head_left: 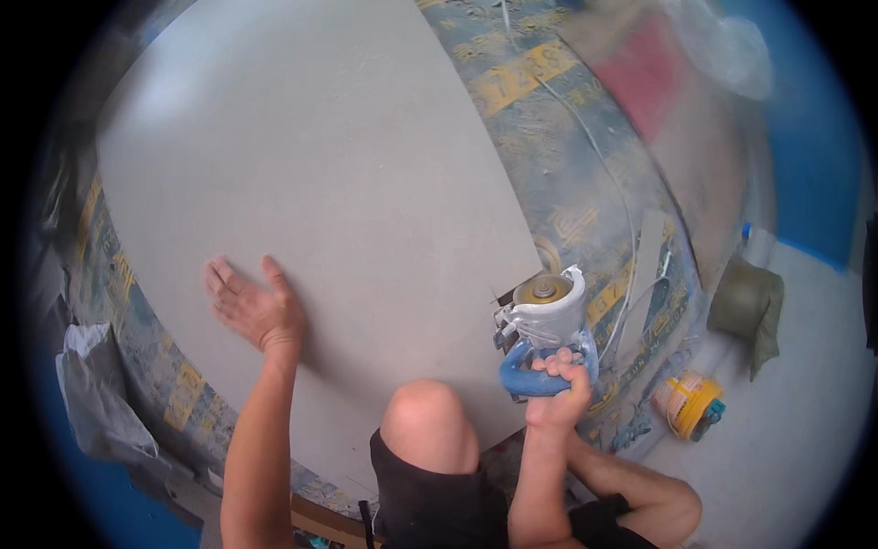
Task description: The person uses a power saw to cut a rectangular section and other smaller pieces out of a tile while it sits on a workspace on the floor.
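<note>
A large pale grey panel [347, 165] lies over a dusty board [512, 110] printed in yellow. My left hand [256, 306] rests flat on the panel's left part, thumb and fingers spread. My right hand [562, 389] grips the blue handle of a handheld circular saw [540, 306], with a pale housing and a round brass-coloured disc. The saw is at the panel's right edge; whether its blade touches the panel is hard to tell. My bare knee [421, 416] is on or just over the panel's near part, between my hands.
A white cord [593, 142] runs along the board's right side, near narrow grey strips [647, 247]. On the right floor sit a yellow bucket [681, 403] and an olive cushion or bag [745, 306]. Grey crumpled sheeting [105, 393] lies left; clear plastic [718, 50] and a blue surface [814, 165] are upper right.
</note>
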Tool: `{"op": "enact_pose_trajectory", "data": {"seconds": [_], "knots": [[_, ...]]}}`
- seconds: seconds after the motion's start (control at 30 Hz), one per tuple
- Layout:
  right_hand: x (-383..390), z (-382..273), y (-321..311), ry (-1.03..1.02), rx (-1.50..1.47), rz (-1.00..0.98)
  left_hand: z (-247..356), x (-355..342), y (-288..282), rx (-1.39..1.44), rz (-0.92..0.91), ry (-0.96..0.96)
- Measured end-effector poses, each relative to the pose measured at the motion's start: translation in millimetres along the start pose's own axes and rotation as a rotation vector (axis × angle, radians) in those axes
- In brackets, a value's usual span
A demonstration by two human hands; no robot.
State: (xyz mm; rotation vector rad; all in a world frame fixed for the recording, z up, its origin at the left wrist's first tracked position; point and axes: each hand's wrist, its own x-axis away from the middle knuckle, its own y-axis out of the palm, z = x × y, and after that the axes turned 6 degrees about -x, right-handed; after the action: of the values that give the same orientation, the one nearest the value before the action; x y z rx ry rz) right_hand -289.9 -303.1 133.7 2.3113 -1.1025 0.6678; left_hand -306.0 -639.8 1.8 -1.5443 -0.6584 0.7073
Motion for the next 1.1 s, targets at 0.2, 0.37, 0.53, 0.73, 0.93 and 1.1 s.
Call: {"op": "enact_pose_trajectory", "data": {"seconds": [0.2, 0.37, 0.53, 0.73, 0.93, 1.1], "knots": [[-4, -13, 1, -0.022, -0.009, -0.022, -5, 1, 6, -0.006, 0.029, 0.001], [-7, -8, -8, 0.021, -0.002, -0.013, -2, 0, 5, -0.013, 0.027, 0.006], [-5, 2, -9, 0.052, -0.017, -0.027, -5, 0, 9, -0.041, 0.07, 0.013], [2, 7, 3, 0.049, -0.008, 0.007, -6, 1, 11, -0.037, 0.065, 0.014], [2, 11, 5, 0.057, -0.023, 0.036, -6, -1, 8, -0.036, 0.059, 0.01], [2, 11, 5, 0.048, -0.019, 0.014, -4, 0, 7, -0.031, 0.057, 0.007]]}}
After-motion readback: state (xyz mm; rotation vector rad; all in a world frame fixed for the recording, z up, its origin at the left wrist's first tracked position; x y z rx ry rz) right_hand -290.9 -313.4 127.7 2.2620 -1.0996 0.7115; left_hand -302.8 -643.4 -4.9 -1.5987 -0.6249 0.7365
